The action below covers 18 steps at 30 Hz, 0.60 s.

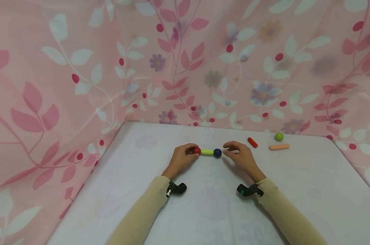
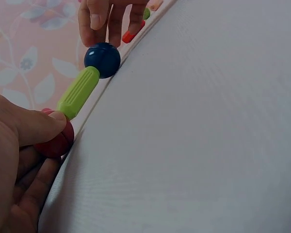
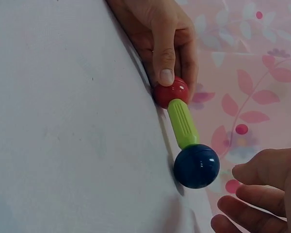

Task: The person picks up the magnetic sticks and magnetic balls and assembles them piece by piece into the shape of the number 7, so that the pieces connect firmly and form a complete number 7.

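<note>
My left hand [image 1: 181,158] pinches a red ball [image 1: 196,150] between thumb and fingers. A ridged lime-green rod [image 1: 207,152] joins that ball to a dark blue ball [image 1: 217,152], so the three form one dumbbell-like piece low over the white table. In the right wrist view the blue ball [image 3: 197,166] is nearest to my right hand [image 3: 266,189], whose fingers are spread a little and touch nothing. The left wrist view shows the thumb lying over the red ball [image 2: 59,138] beside the end of the green rod [image 2: 79,92].
On the white table [image 1: 203,211], behind and right of my right hand, lie a short red rod [image 1: 252,142], a light orange rod [image 1: 279,147] and a green ball [image 1: 279,136]. A pink floral cloth [image 1: 203,68] hangs along the table's back and left side.
</note>
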Each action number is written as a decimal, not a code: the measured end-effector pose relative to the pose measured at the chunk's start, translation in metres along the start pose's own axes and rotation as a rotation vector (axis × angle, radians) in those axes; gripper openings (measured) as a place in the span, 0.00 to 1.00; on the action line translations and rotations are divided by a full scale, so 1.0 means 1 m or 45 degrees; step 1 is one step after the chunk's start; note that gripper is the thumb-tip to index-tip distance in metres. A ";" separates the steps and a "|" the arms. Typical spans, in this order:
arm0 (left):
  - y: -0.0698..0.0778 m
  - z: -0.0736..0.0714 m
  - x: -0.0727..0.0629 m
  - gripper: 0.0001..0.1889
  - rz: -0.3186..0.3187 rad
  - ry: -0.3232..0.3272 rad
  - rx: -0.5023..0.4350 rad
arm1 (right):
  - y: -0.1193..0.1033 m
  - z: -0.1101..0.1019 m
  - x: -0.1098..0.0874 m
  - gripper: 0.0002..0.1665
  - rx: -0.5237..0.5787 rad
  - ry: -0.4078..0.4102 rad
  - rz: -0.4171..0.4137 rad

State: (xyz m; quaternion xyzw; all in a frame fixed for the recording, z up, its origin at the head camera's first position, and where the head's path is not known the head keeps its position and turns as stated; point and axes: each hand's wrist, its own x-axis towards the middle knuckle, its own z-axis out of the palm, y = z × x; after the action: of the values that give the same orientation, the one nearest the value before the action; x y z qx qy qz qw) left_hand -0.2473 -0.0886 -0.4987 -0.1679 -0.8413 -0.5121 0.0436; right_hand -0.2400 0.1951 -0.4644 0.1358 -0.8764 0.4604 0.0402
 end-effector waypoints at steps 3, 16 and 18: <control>0.001 -0.001 0.000 0.18 0.014 0.001 0.004 | 0.002 -0.006 -0.001 0.16 -0.003 0.024 0.012; 0.000 -0.001 0.001 0.17 0.037 0.014 -0.009 | 0.012 -0.030 -0.009 0.16 -0.048 0.080 0.000; 0.000 0.000 0.001 0.16 0.035 0.011 -0.013 | 0.014 -0.034 -0.011 0.16 -0.055 0.101 -0.002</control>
State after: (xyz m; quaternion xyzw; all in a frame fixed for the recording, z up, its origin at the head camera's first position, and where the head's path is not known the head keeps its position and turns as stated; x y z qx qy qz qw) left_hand -0.2480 -0.0888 -0.4986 -0.1773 -0.8361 -0.5164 0.0534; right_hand -0.2356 0.2328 -0.4579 0.1172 -0.8838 0.4463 0.0781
